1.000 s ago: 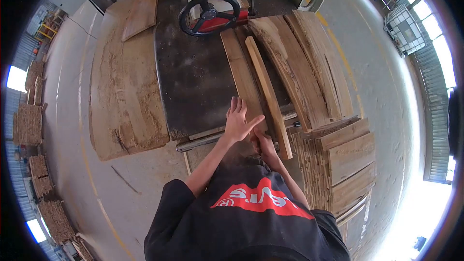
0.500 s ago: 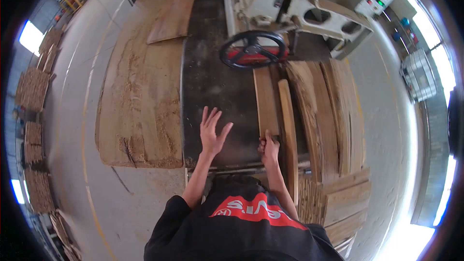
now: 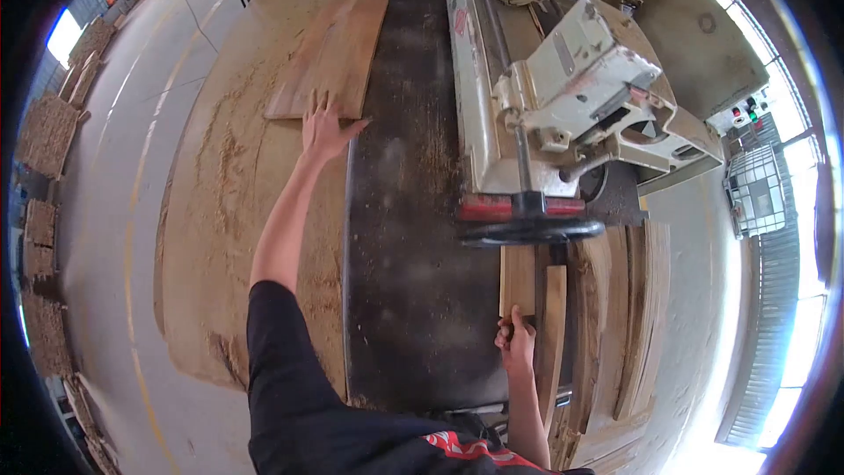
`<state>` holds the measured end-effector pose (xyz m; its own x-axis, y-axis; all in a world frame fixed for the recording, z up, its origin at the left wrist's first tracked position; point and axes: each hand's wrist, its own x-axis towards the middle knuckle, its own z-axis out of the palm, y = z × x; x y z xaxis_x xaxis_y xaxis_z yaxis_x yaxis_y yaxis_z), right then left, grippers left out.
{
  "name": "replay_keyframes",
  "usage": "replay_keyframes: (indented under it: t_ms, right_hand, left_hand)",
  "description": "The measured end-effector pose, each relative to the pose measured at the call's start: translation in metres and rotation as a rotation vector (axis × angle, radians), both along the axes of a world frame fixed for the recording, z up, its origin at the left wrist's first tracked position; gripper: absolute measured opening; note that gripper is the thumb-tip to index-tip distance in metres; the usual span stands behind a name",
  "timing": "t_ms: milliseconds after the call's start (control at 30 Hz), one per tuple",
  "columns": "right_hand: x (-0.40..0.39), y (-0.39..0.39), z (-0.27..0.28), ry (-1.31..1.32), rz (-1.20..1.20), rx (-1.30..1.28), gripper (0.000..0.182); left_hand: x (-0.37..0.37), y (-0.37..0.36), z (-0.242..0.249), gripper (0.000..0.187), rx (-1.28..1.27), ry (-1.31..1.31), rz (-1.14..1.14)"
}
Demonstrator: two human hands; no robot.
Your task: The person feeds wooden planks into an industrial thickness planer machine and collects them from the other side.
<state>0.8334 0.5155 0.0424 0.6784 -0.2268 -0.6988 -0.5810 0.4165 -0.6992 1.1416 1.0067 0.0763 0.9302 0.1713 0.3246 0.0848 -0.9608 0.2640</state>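
Note:
My left hand (image 3: 323, 130) is stretched forward over the sawdust-strewn sheet, fingers apart, its fingertips on the near edge of a wide reddish-brown board (image 3: 330, 53). Closer to me, my right hand (image 3: 517, 343) is closed on the near end of a narrow wooden plank (image 3: 518, 277), thumb on top. That plank runs away from me under the black handwheel (image 3: 532, 232) of a white machine (image 3: 492, 123), where its far end is hidden. Just right of my right hand lies a slim wooden strip (image 3: 552, 317).
The dark machine table (image 3: 396, 211) stretches between my arms. On the left, a large wooden sheet (image 3: 202, 299) carries sawdust. Rough-edged planks (image 3: 629, 317) lie on the right. Stacked boards (image 3: 48, 136) stand across the floor at far left.
My left hand has moved forward and left from above the dark table to the wide board. My right hand keeps its grip on the plank. The view has shifted.

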Motion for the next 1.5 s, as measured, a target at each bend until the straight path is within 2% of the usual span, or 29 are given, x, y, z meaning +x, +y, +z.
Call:
replay_keyframes:
  t_ms: [33, 133, 167, 300, 367, 400, 533, 700, 767, 833, 933, 967, 1000, 1033, 1133, 1200, 1300, 1400, 1433, 1467, 1500]
  right_hand:
    - [0.004, 0.002, -0.002, -0.038, 0.032, -0.04, 0.041]
    - [0.017, 0.014, 0.01, -0.185, 0.129, -0.16, 0.038]
    - [0.016, 0.021, 0.012, -0.234, 0.156, -0.199, 0.037]
    - [-0.004, 0.025, -0.011, -0.505, 0.293, -0.528, 0.026]
    - [-0.007, 0.029, -0.012, -0.675, 0.383, -0.665, 0.02]
    - [-0.004, 0.028, -0.012, -0.663, 0.374, -0.643, 0.019]
    - [-0.008, 0.025, -0.01, -0.644, 0.372, -0.586, 0.017]
    - [-0.006, 0.022, -0.02, -0.743, 0.411, -0.519, 0.019]
    - [-0.006, 0.022, -0.019, -0.704, 0.44, -0.532, 0.019]
    - [-0.009, 0.022, -0.031, -0.73, 0.476, -0.671, 0.017]
    - [-0.056, 0.041, -0.004, -0.991, 0.546, -1.079, 0.015]
    - [-0.075, 0.046, 0.001, -1.041, 0.642, -1.16, 0.018]
    - [-0.092, 0.053, 0.006, -1.094, 0.737, -1.246, 0.022]
    - [-0.113, 0.066, 0.007, -0.979, 0.757, -1.141, 0.028]
    - [-0.158, 0.092, -0.005, -0.995, 0.862, -1.124, 0.045]
    - [-0.187, 0.106, -0.002, -0.953, 0.713, -1.175, 0.058]
    - [-0.179, 0.1, -0.015, -0.545, 0.839, -0.956, 0.069]
    - [-0.166, 0.078, 0.017, -0.33, 0.917, -0.492, 0.067]
    - [-0.175, 0.076, 0.015, -0.481, 0.823, -0.497, 0.059]
    - [-0.177, 0.077, 0.034, -0.582, 0.819, -0.543, 0.056]
    - [-0.187, 0.076, 0.076, -0.667, 0.819, -0.586, 0.054]
  left_hand:
    - [0.019, -0.004, -0.001, 0.102, 0.01, -0.003, -0.014]
    - [0.058, -0.03, -0.046, 0.097, -0.045, -0.085, 0.082]
    - [0.053, -0.038, -0.056, 0.083, 0.072, -0.103, 0.113]
    - [0.044, -0.04, -0.07, 0.065, 0.085, -0.099, 0.094]
    - [0.017, -0.051, -0.065, 0.065, 0.07, -0.058, 0.108]
    - [0.001, -0.056, -0.06, 0.065, 0.068, -0.04, 0.121]
    - [-0.096, -0.088, -0.059, 0.062, 0.031, -0.105, 0.088]
    - [-0.275, -0.152, -0.039, 0.065, -0.021, -0.064, 0.039]
    - [-0.348, -0.175, -0.028, 0.067, -0.175, -0.018, -0.038]
    - [-0.402, -0.18, -0.037, 0.074, -0.413, 0.057, -0.141]
    - [-0.471, -0.187, -0.01, 0.088, -0.219, -0.04, 0.156]
    - [-0.484, -0.181, -0.014, 0.108, -0.262, -0.002, 0.295]
    - [-0.491, -0.172, -0.02, 0.113, -0.334, 0.03, 0.395]
    - [-0.494, -0.162, -0.027, 0.117, -0.41, 0.055, 0.495]
    - [-0.501, -0.159, -0.014, 0.13, -0.553, 0.121, 0.686]
    - [-0.507, -0.164, 0.0, 0.133, -0.643, 0.129, 0.757]
    - [-0.517, -0.165, 0.011, 0.133, -0.735, 0.216, 0.76]
    - [-0.535, -0.18, 0.018, 0.13, -0.728, 0.233, 0.77]
    - [-0.539, -0.179, 0.008, 0.126, -0.744, 0.208, 0.74]
    - [-0.537, -0.171, -0.003, 0.123, -0.947, 0.147, 0.621]
    - [-0.544, -0.162, -0.016, 0.12, -1.145, 0.099, 0.501]
